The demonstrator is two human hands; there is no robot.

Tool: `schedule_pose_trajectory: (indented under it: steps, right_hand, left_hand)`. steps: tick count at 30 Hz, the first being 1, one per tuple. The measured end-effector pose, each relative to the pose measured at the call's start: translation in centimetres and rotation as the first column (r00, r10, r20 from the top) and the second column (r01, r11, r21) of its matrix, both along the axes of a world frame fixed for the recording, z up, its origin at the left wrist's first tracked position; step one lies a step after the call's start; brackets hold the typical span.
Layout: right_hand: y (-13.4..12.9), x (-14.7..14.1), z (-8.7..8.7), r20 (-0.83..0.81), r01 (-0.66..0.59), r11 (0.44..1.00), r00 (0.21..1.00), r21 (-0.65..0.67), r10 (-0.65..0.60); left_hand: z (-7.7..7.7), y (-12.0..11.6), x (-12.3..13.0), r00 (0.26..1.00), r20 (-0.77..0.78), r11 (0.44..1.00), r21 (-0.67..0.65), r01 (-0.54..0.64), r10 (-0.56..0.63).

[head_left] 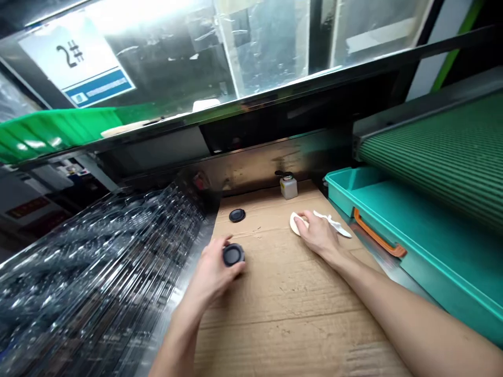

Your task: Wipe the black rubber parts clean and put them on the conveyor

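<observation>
My left hand (pixel 216 269) grips a round black cap-like part (pixel 233 255) by its rim, thumb on the near side and fingers on the far side, above the cardboard sheet (pixel 275 293). Farther back on the cardboard lies a second round black part (pixel 237 215). On the right, my right hand (pixel 317 233) has its fingers closed on a round white pad (pixel 294 224) at the cardboard's surface. Beside that hand lies a crumpled white cloth or tissue (pixel 334 224). A small squarish bottle (pixel 289 187) with a dark top stands at the back of the cardboard.
Stacked clear plastic trays (pixel 98 272) fill the left side. At right sits a teal bin (pixel 412 230) with an orange handle, below a green ribbed conveyor belt (pixel 444 141). A metal ledge (pixel 259 167) borders the back. A green crate (pixel 58 131) rests on the shelf at upper left.
</observation>
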State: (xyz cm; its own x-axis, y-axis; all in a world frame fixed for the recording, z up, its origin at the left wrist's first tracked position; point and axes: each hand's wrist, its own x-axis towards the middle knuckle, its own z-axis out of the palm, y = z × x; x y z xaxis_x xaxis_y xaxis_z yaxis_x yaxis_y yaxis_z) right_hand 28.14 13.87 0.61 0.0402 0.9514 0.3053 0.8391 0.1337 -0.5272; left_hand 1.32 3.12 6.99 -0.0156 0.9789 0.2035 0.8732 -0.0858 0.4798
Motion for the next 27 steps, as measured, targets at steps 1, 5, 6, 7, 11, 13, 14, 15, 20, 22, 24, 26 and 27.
schedule_pose_trajectory:
  steps: [1,5,6,7,11,13,14,15,20,22,24,26,27]
  right_hand:
    - [0.0,0.0,0.1,0.002,-0.002,1.000,1.000,-0.004,0.002]
    - [-0.2,0.0,0.4,-0.001,-0.001,1.000,1.000,-0.008,0.001]
    - [-0.2,0.0,0.5,-0.005,0.001,1.000,1.000,-0.014,-0.001]
    - [-0.3,0.0,0.5,-0.007,0.002,1.000,1.000,-0.019,-0.002]
    - [-0.4,0.0,0.6,0.002,-0.011,1.000,1.000,0.001,0.011]
    - [-0.4,0.0,0.6,0.011,-0.010,1.000,1.000,0.018,0.010]
    - [-0.4,0.0,0.6,0.014,-0.009,1.000,1.000,0.020,0.009]
    - [-0.4,0.0,0.6,0.016,-0.009,1.000,1.000,0.020,0.009]
    - [-0.3,0.1,0.6,0.018,-0.006,1.000,1.000,0.005,0.006]
    - [-0.3,0.1,0.6,0.012,-0.004,1.000,1.000,-0.005,0.004]
    - [-0.3,0.1,0.5,0.006,-0.002,1.000,1.000,-0.009,0.002]
    - [-0.3,0.0,0.5,0.004,-0.003,1.000,1.000,-0.001,0.003]
    - [-0.3,0.0,0.6,0.005,-0.006,1.000,1.000,0.002,0.006]
  left_hand:
    - [0.1,0.0,-1.1,0.999,0.000,0.999,-0.034,-0.035,0.035]
    - [-0.1,0.5,-2.6,0.999,0.034,0.987,-0.156,-0.027,0.033]
    - [-0.2,0.7,-2.4,0.998,0.048,0.985,-0.171,-0.021,0.029]
    - [-0.3,0.9,-2.2,0.998,0.062,0.983,-0.181,-0.017,0.029]
    - [-0.5,1.5,-1.3,0.998,0.070,0.979,-0.202,0.008,0.006]
    - [-0.6,1.7,-1.1,0.999,0.031,0.980,-0.198,0.015,-0.009]
    - [-0.7,1.9,-0.9,1.000,0.006,0.982,-0.191,0.014,-0.013]
    - [-0.8,2.0,-0.8,1.000,-0.020,0.983,-0.182,0.012,-0.015]
    - [-0.7,2.4,0.3,0.995,-0.086,0.982,-0.183,0.036,-0.052]
    - [-0.3,2.4,0.2,0.993,-0.067,0.976,-0.204,0.079,-0.095]
    - [0.3,2.4,-0.2,0.987,-0.043,0.963,-0.232,0.140,-0.154]
    - [0.7,2.3,-1.0,0.978,-0.025,0.946,-0.261,0.193,-0.206]
    - [0.9,2.2,-1.4,0.975,-0.021,0.941,-0.270,0.206,-0.220]
